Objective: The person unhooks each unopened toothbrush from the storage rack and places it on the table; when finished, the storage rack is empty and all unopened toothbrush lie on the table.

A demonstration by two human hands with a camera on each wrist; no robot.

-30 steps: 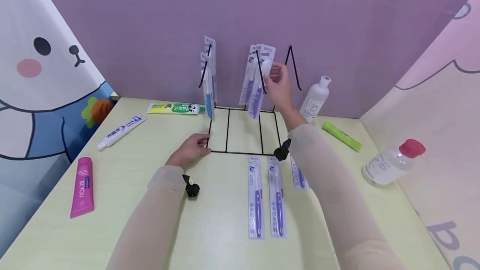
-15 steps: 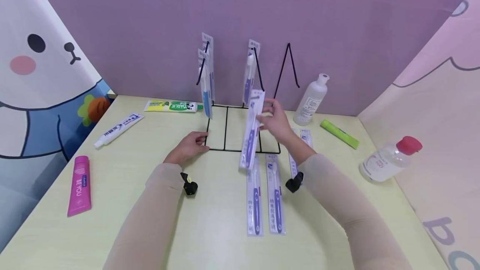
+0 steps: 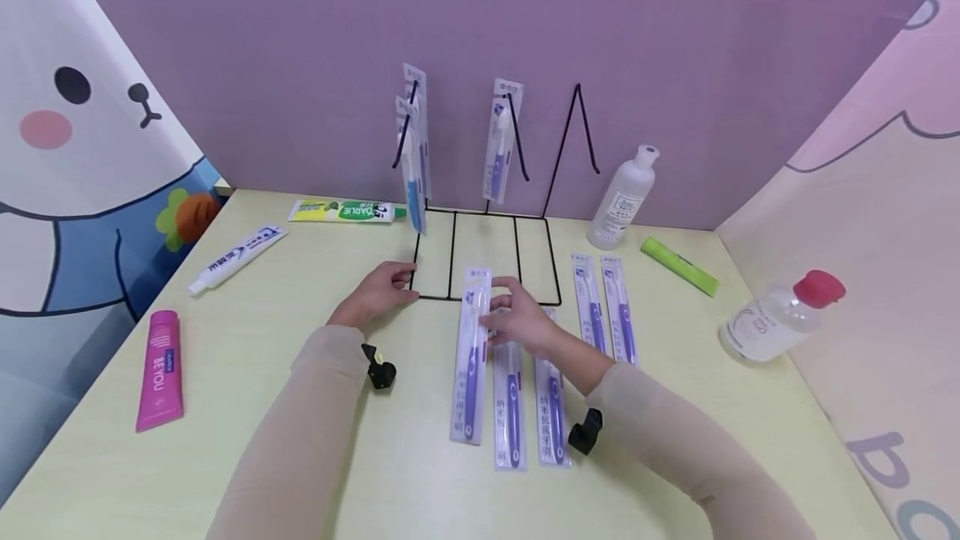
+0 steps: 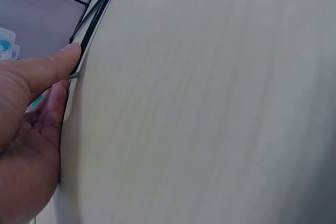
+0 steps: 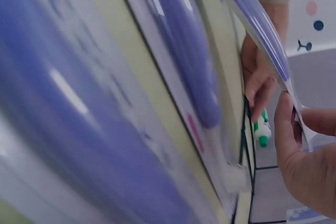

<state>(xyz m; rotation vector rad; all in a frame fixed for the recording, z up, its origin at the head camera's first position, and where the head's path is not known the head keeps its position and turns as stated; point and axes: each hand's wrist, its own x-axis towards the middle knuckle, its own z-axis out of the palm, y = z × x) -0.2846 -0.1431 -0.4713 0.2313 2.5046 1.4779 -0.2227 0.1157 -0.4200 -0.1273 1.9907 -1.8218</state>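
My right hand [image 3: 521, 323] pinches the edge of a packaged purple toothbrush [image 3: 468, 373], held over the table left of two similar packs. The right wrist view shows thumb and fingers around this pack [image 5: 262, 27]. My left hand [image 3: 378, 294] grips the front left corner of a black wire rack [image 3: 452, 257]; in the left wrist view its thumb [image 4: 58, 69] lies against the wire. Packs hang on the rack's left hook, a blue toothbrush [image 3: 412, 182] in front. One purple toothbrush pack [image 3: 498, 144] hangs on the middle hook. The right hook [image 3: 588, 136] is bare.
Packaged toothbrushes [image 3: 512, 419] lie in front of the rack, two more [image 3: 619, 307] at its right. Toothpaste tubes lie at left, including a pink tube [image 3: 160, 369]. A white bottle [image 3: 622, 202], green tube [image 3: 678, 267] and red-capped bottle [image 3: 780, 319] stand or lie at right.
My right hand has taken the front toothbrush pack off the middle hook and brought it down and toward me, to the left of the packs on the table. The left hand stays on the rack.
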